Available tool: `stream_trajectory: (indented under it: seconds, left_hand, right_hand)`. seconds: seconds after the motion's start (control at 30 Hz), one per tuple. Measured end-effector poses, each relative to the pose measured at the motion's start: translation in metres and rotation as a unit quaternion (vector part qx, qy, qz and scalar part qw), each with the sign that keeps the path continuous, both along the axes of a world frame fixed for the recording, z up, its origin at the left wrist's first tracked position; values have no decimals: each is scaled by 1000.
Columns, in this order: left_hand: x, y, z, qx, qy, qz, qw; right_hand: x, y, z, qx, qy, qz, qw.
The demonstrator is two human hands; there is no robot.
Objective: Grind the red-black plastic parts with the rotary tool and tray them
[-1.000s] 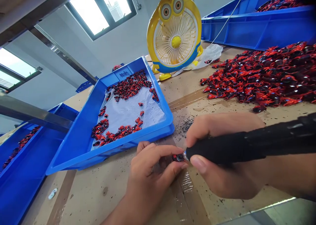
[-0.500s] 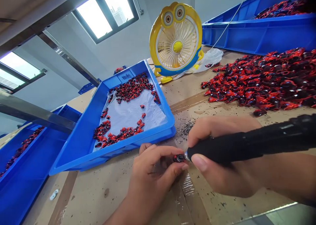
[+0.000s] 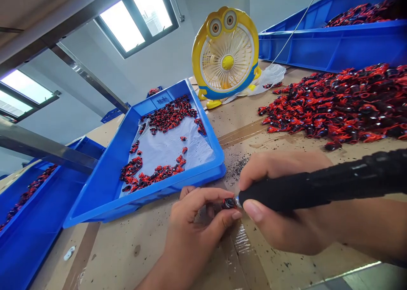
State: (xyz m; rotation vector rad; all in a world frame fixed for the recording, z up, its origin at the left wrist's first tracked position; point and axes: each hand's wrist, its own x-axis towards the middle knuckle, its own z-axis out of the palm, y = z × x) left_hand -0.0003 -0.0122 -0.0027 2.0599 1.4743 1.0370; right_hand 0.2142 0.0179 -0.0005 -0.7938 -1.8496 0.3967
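Between its thumb and index finger, my left hand [image 3: 199, 222] pinches a small red and black part [image 3: 228, 203] low over the cardboard-covered table [image 3: 127, 243]. My right hand [image 3: 282, 205] is wrapped round a thick black handheld tool [image 3: 280, 191] that runs off to the right edge. The metal collar at the tool's front end touches the small part; the very tip is hidden. Just beyond my left hand stands a blue tray [image 3: 152, 196] with a white liner and scattered red and black parts.
A large heap of red and black parts [image 3: 343, 103] lies at the right. Behind stand a yellow and blue fan [image 3: 227, 63] and a blue bin [image 3: 318, 48]. More blue bins [image 3: 47, 209] are at the left, below a metal frame [image 3: 89, 78].
The tool and my right hand have shifted slightly left, with the collar closer to the part. My left hand keeps its pinch and has barely moved.
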Motion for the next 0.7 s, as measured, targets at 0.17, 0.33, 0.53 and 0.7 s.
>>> stream_trajectory:
  seconds: [0.17,0.33,0.53,0.7]
  left_hand:
    - [2,1,2,10,0,-1,1000]
    - [3,0,2,7,5,-5,1000]
    - [0,1,2,57,40,-31,997]
    - [-1,1,3,77,48,-51,995]
  right_hand:
    - [1,-1,3,-6,10,-2,1000]
    - [1,0,1,-6,0,9,1000]
    - [1,-2,0,6,-7,-2,1000]
    - [0,-1,5,-5,11,3,1000]
